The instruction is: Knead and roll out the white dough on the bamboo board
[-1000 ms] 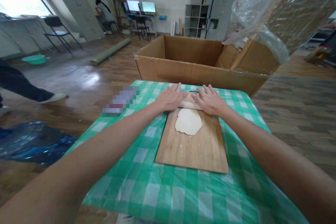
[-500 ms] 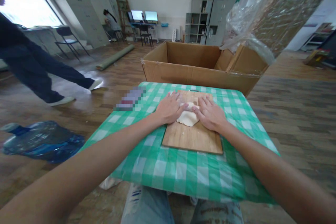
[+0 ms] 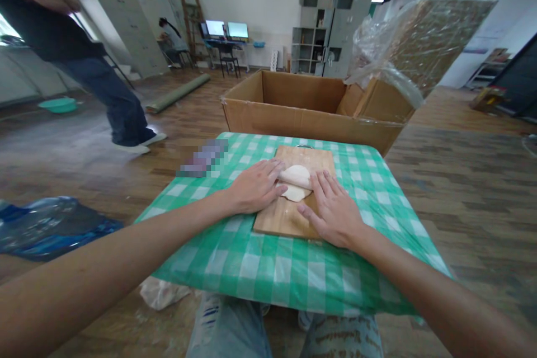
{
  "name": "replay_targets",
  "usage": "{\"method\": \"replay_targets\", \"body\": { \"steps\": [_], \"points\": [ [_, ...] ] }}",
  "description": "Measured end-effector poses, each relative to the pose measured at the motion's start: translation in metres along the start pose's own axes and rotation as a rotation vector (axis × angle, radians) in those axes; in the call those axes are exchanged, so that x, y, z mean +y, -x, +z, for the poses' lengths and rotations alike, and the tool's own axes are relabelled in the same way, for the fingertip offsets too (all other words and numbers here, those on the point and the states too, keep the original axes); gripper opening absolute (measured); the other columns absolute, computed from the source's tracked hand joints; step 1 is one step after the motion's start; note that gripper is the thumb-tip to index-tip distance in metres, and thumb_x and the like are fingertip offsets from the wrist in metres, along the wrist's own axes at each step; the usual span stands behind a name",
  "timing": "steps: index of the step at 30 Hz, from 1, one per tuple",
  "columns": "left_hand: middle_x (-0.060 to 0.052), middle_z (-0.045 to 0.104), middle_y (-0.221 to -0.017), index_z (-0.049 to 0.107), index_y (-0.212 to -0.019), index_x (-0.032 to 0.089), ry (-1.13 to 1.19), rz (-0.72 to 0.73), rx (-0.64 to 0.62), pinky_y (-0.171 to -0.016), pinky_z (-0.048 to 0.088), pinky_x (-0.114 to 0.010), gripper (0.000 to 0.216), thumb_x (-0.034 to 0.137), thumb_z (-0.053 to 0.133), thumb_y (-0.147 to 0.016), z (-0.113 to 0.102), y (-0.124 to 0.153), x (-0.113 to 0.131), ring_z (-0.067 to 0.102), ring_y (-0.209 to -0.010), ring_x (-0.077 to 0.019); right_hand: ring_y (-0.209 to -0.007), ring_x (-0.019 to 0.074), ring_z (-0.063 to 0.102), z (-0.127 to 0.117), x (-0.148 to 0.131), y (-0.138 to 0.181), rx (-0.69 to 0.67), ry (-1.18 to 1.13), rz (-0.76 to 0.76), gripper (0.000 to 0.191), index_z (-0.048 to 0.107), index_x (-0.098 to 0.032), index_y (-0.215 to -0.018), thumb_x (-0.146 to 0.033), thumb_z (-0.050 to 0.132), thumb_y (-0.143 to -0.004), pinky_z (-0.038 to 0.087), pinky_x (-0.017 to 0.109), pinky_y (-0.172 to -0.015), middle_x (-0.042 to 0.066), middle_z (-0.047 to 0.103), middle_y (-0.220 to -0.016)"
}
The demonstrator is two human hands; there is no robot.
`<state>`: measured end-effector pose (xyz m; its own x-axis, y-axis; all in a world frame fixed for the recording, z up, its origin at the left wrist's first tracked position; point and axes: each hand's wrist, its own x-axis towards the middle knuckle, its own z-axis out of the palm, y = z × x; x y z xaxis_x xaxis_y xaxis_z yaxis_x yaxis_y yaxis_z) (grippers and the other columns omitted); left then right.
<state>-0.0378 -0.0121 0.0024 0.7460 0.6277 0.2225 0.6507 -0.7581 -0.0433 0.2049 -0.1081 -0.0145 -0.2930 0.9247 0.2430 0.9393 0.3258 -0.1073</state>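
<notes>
A flat piece of pale dough (image 3: 297,172) lies on a wooden cutting board (image 3: 312,159) on a small table with a green checked cloth (image 3: 268,263). A wooden rolling pin (image 3: 296,179) lies across the dough. My left hand (image 3: 254,187) rests flat on the pin's left end, fingers stretched out. My right hand (image 3: 333,212) lies flat with fingers spread on the pin's right end and the board.
A large open cardboard box (image 3: 310,106) stands just behind the table, with a plastic-wrapped panel (image 3: 415,39) sticking out at its right. A person in dark clothes (image 3: 84,67) walks at the left. A blue plastic sheet (image 3: 50,226) lies on the wooden floor.
Both hands have drawn the rolling pin back from the board's far end over the dough toward me. The person at the left has walked further in.
</notes>
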Motion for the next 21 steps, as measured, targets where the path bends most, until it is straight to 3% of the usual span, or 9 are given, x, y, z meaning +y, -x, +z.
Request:
{"method": "replay_targets", "body": {
  "steps": [5,8,12,17,21],
  "points": [
    [-0.015,0.043,-0.162,0.044,-0.155,0.011,0.052,-0.022,-0.059,-0.127,0.02,-0.042,0.071,0.056,0.016,-0.108,0.017,-0.044,-0.025,0.034,-0.154,-0.0263,-0.157,0.0325,0.024,-0.001,0.034,-0.044,-0.109,-0.055,0.067,0.094,0.032,-0.006,-0.162,-0.074,0.011,-0.1,0.023,0.049,-0.127,0.018,0.032,-0.167],
    [-0.016,0.038,-0.165,0.04,-0.158,0.009,0.085,-0.072,-0.108,-0.126,0.021,-0.042,0.074,0.055,0.011,-0.108,0.026,-0.074,-0.037,0.031,-0.155,-0.0267,-0.158,0.0305,0.022,0.004,0.058,-0.071,-0.166,-0.071,0.045,0.089,0.036,-0.008,-0.161,-0.067,0.003,-0.103,0.02,0.048,-0.128,0.016,0.032,-0.167],
    [-0.013,0.033,-0.167,0.033,-0.161,0.012,0.104,-0.122,-0.141,-0.126,0.022,-0.044,0.075,0.058,0.009,-0.107,0.036,-0.106,-0.051,0.029,-0.156,-0.0272,-0.158,0.0312,0.021,0.016,0.085,-0.099,-0.153,-0.031,0.038,0.083,0.035,-0.012,-0.162,-0.062,0.002,-0.104,0.017,0.052,-0.128,0.012,0.033,-0.168],
    [-0.013,0.032,-0.168,0.034,-0.161,0.012,0.111,-0.15,-0.16,-0.125,0.022,-0.043,0.079,0.059,0.004,-0.106,0.046,-0.129,-0.063,0.03,-0.156,-0.0281,-0.158,0.0364,0.017,0.026,0.103,-0.121,-0.117,0.021,0.107,0.087,0.033,-0.017,-0.163,-0.072,0.006,-0.101,0.017,0.06,-0.126,0.01,0.029,-0.17],
    [-0.015,0.032,-0.168,0.032,-0.162,0.01,0.118,-0.145,-0.136,-0.124,0.024,-0.044,0.081,0.062,0.005,-0.105,0.048,-0.132,-0.064,0.031,-0.155,-0.0297,-0.159,0.0379,0.014,0.027,0.104,-0.122,-0.079,0.036,0.095,0.091,0.034,-0.015,-0.163,-0.075,0.008,-0.099,0.016,0.06,-0.126,0.011,0.029,-0.17]
  ]
}}
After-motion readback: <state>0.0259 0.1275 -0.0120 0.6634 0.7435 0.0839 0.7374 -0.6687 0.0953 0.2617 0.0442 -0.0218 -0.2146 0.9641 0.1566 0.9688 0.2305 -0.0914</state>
